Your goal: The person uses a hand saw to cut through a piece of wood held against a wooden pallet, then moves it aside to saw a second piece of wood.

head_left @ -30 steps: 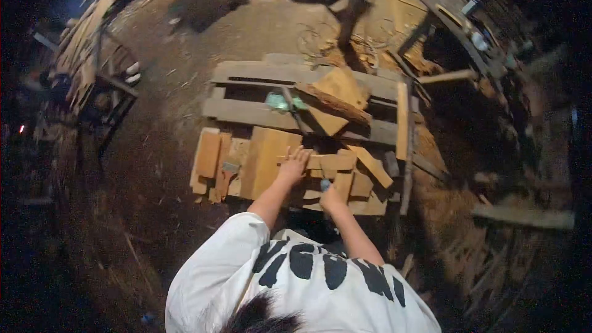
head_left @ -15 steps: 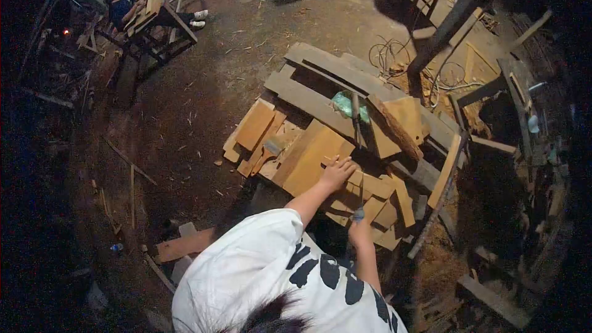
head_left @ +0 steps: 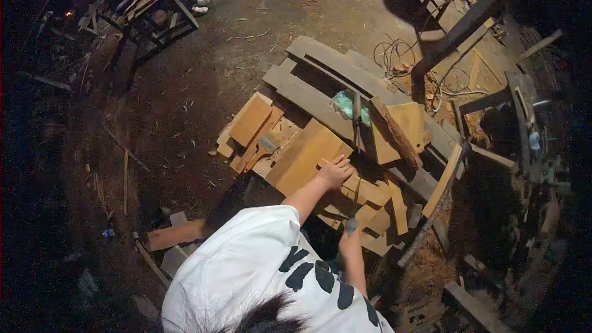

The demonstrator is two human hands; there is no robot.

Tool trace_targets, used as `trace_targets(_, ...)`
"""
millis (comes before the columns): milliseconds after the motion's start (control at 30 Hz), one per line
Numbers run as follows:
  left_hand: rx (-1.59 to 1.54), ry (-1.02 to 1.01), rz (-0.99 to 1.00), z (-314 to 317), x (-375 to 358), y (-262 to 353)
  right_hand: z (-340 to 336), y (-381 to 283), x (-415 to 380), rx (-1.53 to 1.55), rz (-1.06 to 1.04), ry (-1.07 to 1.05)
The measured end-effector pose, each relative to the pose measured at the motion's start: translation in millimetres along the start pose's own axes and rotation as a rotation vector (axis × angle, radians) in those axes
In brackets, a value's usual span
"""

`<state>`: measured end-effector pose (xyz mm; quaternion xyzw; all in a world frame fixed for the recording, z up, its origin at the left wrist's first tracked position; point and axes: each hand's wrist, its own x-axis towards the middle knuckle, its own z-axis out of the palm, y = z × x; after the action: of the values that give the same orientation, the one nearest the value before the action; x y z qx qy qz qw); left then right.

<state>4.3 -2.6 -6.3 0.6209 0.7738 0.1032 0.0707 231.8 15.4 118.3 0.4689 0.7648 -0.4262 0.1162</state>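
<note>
My left hand (head_left: 336, 172) presses down at the near right corner of a wide wooden board (head_left: 311, 154), its fingers curled over a small wooden piece (head_left: 350, 184). A thin stick end pokes out beside its fingertips. Low on the right, my right hand (head_left: 350, 243) is closed around the bluish handle of a slim, file-like tool (head_left: 351, 226). The tool's narrow dark shaft points away from me, reaching the wood beside my left hand. Its exact kind is too small to tell. Several light wood offcuts (head_left: 373, 217) lie just right of the shaft.
A flat tool with a wooden handle (head_left: 253, 159) lies left of the board. Farther back are a green plastic bag (head_left: 343, 105), an upright hammer-like handle (head_left: 357, 114) and a rough-edged slab (head_left: 394, 129) on grey planks (head_left: 296, 95). Another person sits by a bench (head_left: 157, 9) at far left.
My right hand has drawn back toward my body with the file-like tool. My left hand stays on the wood. The view has shifted slightly.
</note>
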Motion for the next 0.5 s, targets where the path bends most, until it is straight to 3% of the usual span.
trace_targets(67,0.056,0.199,0.014,12.4,0.0,-1.4,6.4,7.5,-0.3,0.079,-0.083,0.043)
trace_targets(167,0.003,0.244,0.011,9.0,0.6,-0.9,12.1,4.3,26.8,0.096,-0.121,0.054)
trace_targets(267,0.003,0.091,0.008,6.3,1.2,-3.2,23.7,13.4,66.8,-0.042,-0.066,0.005)
trace_targets(333,-0.013,0.083,0.006,-0.8,0.2,-2.2,18.3,-3.5,71.0,0.001,0.036,-0.010)
trace_targets(500,-0.064,0.040,0.017,-11.8,-1.6,-5.2,19.9,-3.9,71.0,-0.013,0.062,-0.002)
